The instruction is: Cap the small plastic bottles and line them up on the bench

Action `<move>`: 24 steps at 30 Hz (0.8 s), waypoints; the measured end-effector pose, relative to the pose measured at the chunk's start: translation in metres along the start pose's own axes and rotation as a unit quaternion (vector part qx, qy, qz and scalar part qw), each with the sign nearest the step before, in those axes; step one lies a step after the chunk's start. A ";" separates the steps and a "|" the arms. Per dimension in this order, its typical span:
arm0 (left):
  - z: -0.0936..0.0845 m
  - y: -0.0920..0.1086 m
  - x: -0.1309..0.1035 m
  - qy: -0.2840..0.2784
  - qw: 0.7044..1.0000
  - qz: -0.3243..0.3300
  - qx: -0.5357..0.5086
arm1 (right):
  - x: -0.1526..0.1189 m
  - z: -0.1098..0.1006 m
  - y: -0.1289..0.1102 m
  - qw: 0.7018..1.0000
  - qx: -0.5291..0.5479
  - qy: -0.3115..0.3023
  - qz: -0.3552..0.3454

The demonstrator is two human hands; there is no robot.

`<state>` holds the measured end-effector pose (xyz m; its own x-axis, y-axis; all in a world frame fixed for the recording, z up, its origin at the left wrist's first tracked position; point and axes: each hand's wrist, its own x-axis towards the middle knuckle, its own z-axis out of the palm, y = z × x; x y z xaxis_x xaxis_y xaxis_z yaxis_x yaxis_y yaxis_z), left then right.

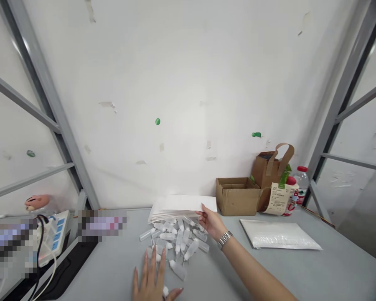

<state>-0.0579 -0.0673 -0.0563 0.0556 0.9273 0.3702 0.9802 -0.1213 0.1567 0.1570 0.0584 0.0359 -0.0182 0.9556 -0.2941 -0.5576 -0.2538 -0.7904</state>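
The small bottles (191,249) look like frosted plastic, the box (241,202) matt cardboard

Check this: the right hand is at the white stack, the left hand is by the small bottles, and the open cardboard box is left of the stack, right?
No, the open cardboard box is right of the white stack, as the head view shows. The right hand is at the stack and the left hand by the small bottles.

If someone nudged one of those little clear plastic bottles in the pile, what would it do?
The small bottle would probably roll or skid, as its body looks rounded and lies on its side on a smooth-looking table. It is likely light, since it looks thin-walled and see-through. Those heaped together might shift along with a pushed neighbour.
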 end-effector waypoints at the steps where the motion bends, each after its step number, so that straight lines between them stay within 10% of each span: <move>1: 0.005 0.000 -0.002 0.001 1.000 -0.002 0.014 | 0.006 0.006 0.003 1.000 -0.009 -0.011 0.012; 7: 0.009 0.015 0.027 0.018 0.999 0.022 0.023 | 0.005 0.016 0.003 0.994 -0.073 -0.077 0.020; 12: 0.000 0.022 0.053 -0.021 1.000 0.005 0.011 | -0.034 -0.040 -0.024 0.978 -0.187 -0.081 -0.047; 14: 0.000 0.025 0.057 -0.018 1.000 0.000 0.003 | -0.048 -0.081 -0.038 0.876 -0.459 -0.058 -0.137; 17: 0.004 0.030 0.057 0.014 1.000 0.000 -0.012 | -0.061 -0.147 -0.056 0.616 -0.749 0.094 -0.226; 19: 0.008 0.035 0.057 0.040 0.999 0.004 -0.019 | -0.065 -0.181 -0.065 0.493 -0.831 0.161 -0.200; 24: 0.012 0.040 0.058 0.072 0.996 0.008 -0.055 | -0.072 -0.200 -0.070 0.438 -0.867 0.163 -0.170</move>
<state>-0.0129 -0.0143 -0.0401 0.0349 0.8653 0.5000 0.9524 -0.1805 0.2458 0.3629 -0.0224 0.0046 0.0988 0.9817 0.1625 0.9932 -0.1075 0.0456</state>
